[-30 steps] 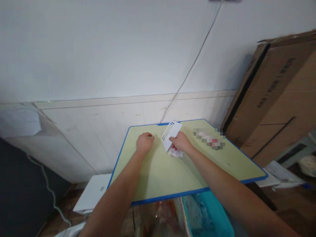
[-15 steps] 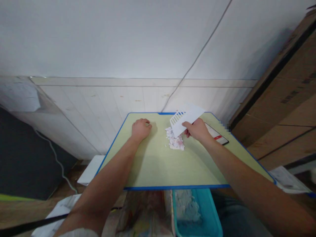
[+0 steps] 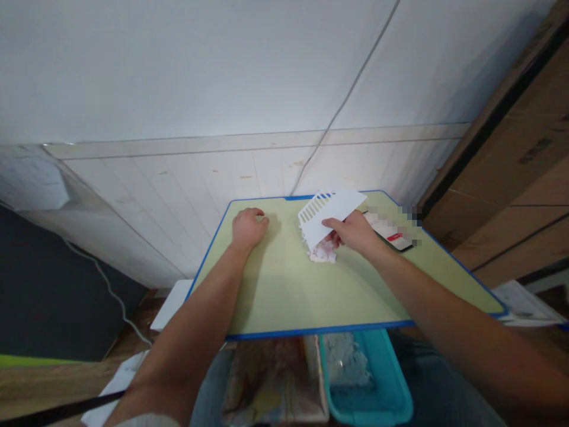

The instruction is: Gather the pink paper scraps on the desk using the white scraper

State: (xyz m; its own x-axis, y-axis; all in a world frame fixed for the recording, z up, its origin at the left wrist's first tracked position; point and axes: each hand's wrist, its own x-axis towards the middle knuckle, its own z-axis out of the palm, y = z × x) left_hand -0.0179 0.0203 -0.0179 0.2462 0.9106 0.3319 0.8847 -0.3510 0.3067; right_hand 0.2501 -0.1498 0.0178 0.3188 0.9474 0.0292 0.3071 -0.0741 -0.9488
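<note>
The right hand [image 3: 351,230] grips a slotted white card [image 3: 331,209], thumb on the upper face and fingers beneath. The card is held tilted above a light-yellow tabletop [image 3: 284,296] with a blue edge, its row of slots toward the far left. Directly under the card's near edge lies a small heap of white and pinkish scraps [image 3: 323,252], partly covered by it; whether card and scraps touch cannot be told. The heap sits near the middle of the tabletop.

The left hand [image 3: 249,228] rests at the far left of the tabletop, fingers loosely curled, well apart from the heap. Whether anything is inside that curl cannot be told.

To the right of the right hand lies a flat, dark-edged device [image 3: 393,234] with a red patch on its face (most of it blurred by pixelation). Below the near edge stands a turquoise plastic tub [image 3: 398,379] containing pale, crumpled material [image 3: 347,362]; beside it, on the left, is an open container [image 3: 275,385] with indistinct contents. A grey cable [image 3: 355,83] runs down the wall behind. Large cardboard boxes [image 3: 515,178] stand at the right.
</note>
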